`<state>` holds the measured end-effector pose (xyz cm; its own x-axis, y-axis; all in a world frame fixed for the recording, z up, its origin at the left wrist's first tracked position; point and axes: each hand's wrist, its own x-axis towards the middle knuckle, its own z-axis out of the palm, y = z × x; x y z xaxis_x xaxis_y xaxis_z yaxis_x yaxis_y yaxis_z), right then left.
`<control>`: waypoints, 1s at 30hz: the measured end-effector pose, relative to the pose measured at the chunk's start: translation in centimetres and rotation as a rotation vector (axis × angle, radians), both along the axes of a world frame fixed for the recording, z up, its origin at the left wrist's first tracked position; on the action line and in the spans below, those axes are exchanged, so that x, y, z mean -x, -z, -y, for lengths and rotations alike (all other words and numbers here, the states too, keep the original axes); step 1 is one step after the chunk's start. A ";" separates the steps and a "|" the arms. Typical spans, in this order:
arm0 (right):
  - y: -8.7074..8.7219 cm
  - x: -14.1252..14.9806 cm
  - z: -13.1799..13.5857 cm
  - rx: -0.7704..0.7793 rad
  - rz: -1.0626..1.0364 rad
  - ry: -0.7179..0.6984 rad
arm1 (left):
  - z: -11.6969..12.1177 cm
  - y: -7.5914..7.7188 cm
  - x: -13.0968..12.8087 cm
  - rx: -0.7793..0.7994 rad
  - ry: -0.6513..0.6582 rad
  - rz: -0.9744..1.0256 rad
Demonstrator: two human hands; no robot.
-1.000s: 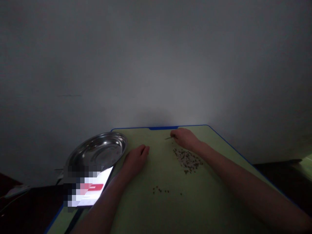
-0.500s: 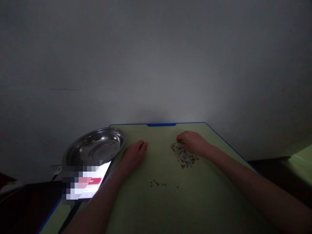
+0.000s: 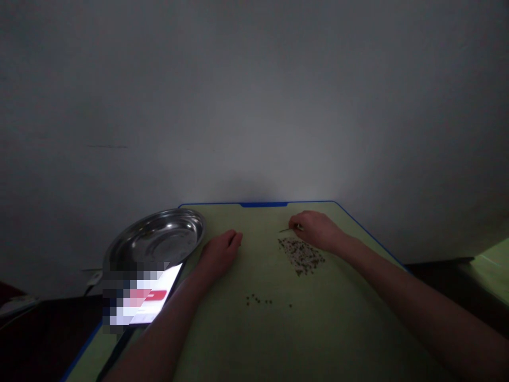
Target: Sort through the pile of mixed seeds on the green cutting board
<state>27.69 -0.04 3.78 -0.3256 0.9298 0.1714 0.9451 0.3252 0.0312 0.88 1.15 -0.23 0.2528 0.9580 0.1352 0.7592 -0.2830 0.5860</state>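
Observation:
My right hand (image 3: 316,229) is closed in a pinch on a thin, slender tool (image 3: 284,231), perhaps tweezers, whose tip points left. It is held just above the far edge of a patch of small dark and pale grains (image 3: 302,257) spread on the table. My left hand (image 3: 220,253) rests on the tabletop with its fingers curled closed; whatever may lie inside them is hidden. Nearer to me, several dark grains (image 3: 257,301) lie apart from the patch in a loose row, with a single grain (image 3: 290,305) to their right.
A shiny metal basin (image 3: 157,239) stands at the left, beside my left hand. A lit screen (image 3: 159,294), partly pixelated, lies in front of it by my left forearm. The green tabletop (image 3: 254,345) has a blue rim and meets a grey wall (image 3: 254,106).
My right hand has risen slightly away from the grain patch, and the tool's tip now shows more clearly above it. My left hand stays in place.

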 end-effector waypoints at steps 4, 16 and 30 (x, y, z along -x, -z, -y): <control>0.4 1.3 -0.6 -0.006 -0.013 -0.034 | 0.2 -0.2 0.0 -0.007 -0.005 -0.029; -0.4 -0.6 0.6 0.027 -0.099 -0.055 | 0.2 -0.2 0.0 -0.001 -0.003 -0.011; 1.3 4.2 -1.1 0.220 -0.365 0.086 | 0.3 -0.5 -0.1 0.010 0.013 -0.024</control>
